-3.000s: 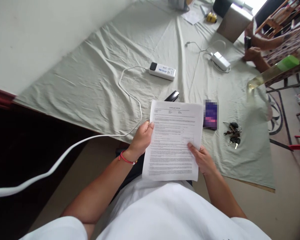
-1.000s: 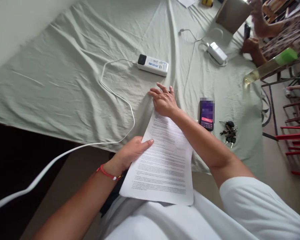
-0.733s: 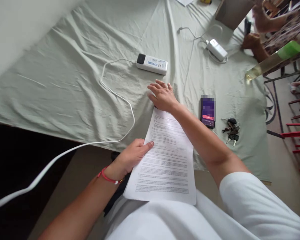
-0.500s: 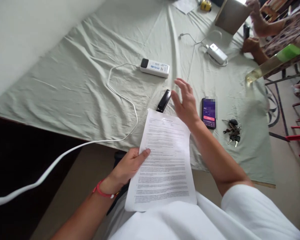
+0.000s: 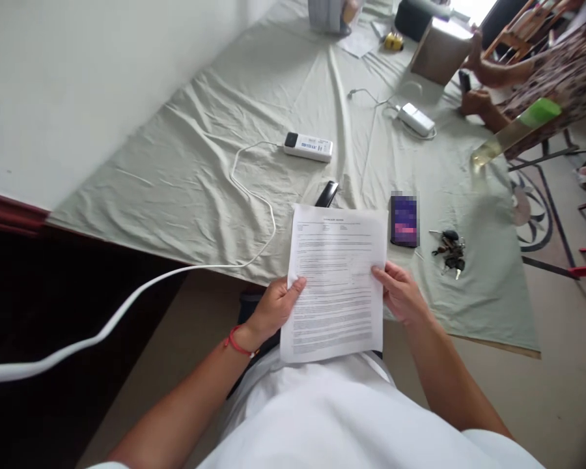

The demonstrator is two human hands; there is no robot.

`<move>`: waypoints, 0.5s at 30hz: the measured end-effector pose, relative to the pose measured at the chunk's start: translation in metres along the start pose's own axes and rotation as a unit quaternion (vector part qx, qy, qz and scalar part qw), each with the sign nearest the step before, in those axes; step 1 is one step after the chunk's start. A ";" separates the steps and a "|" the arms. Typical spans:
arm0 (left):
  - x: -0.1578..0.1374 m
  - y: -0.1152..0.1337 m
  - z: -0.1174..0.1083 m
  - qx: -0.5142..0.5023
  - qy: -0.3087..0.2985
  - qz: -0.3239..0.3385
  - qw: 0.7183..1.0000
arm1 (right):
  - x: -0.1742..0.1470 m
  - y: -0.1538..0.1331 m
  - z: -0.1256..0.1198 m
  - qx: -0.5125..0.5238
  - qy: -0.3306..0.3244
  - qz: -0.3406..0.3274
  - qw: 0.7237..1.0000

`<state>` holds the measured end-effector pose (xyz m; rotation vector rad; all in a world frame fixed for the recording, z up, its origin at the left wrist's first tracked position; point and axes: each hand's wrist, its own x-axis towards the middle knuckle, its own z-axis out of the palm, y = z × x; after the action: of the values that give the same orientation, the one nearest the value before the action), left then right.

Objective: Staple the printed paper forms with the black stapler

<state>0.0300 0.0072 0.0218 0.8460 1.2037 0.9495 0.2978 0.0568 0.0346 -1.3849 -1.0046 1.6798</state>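
Right hand (image 5: 403,296) back on flat printed sheet (image 5: 336,280) (left hand (image 5: 276,306) gripping), apparently glossy stapler (image 5: 326,194) beyond

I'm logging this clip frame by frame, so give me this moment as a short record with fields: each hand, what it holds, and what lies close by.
left hand: grips the left edge of the printed white paper sheet
right hand: grips the sheet's right edge
sheet: held above the table edge, text facing up
beyond the sheet: black stapler-like object on pale green tablecloth
right of the sheet: dark smartphone, bunch of keys
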 end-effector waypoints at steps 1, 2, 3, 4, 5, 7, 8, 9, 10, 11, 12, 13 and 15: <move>0.001 -0.001 0.002 0.002 0.001 0.007 1.000 | -0.001 0.002 0.004 0.005 0.005 -0.002 1.000; 0.001 -0.002 0.004 -0.002 0.002 0.010 1.000 | -0.001 0.004 0.007 0.008 0.013 -0.006 1.000; 0.000 -0.004 0.004 -0.007 0.008 0.010 1.000 | -0.001 0.006 0.009 0.006 0.022 -0.012 1.000; -0.003 -0.008 0.003 -0.008 0.017 0.006 1.000 | 0.000 0.007 0.010 -0.001 0.030 -0.021 0.999; -0.008 -0.012 0.000 -0.002 0.027 -0.001 1.000 | 0.001 0.008 0.010 -0.011 0.038 -0.031 0.999; -0.024 -0.024 -0.011 0.045 0.046 -0.030 0.997 | 0.004 0.006 0.006 -0.035 0.056 -0.055 0.996; -0.035 -0.031 -0.020 0.066 0.041 -0.047 0.996 | 0.007 0.004 0.004 -0.047 0.065 -0.067 0.995; -0.047 -0.040 -0.030 0.080 0.044 -0.064 0.994 | 0.010 0.001 0.001 -0.055 0.071 -0.079 0.993; -0.061 -0.049 -0.041 0.094 0.047 -0.087 0.991 | 0.014 -0.003 -0.002 -0.062 0.073 -0.089 0.991; -0.076 -0.059 -0.053 0.107 0.064 -0.111 0.986 | 0.018 -0.008 -0.004 -0.066 0.072 -0.099 0.990; -0.091 -0.069 -0.064 0.118 0.090 -0.126 0.981 | 0.023 -0.011 -0.005 -0.070 0.067 -0.109 0.989; -0.107 -0.078 -0.076 0.129 0.115 -0.142 0.975 | 0.030 -0.014 -0.006 -0.074 0.060 -0.121 0.988; -0.136 -0.097 -0.095 0.149 0.171 -0.165 0.960 | 0.044 -0.017 -0.007 -0.091 0.050 -0.146 0.984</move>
<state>-0.0625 -0.1518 -0.0329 0.6968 1.7593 0.6631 0.2985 0.1046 0.0301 -1.3476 -1.2608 1.3168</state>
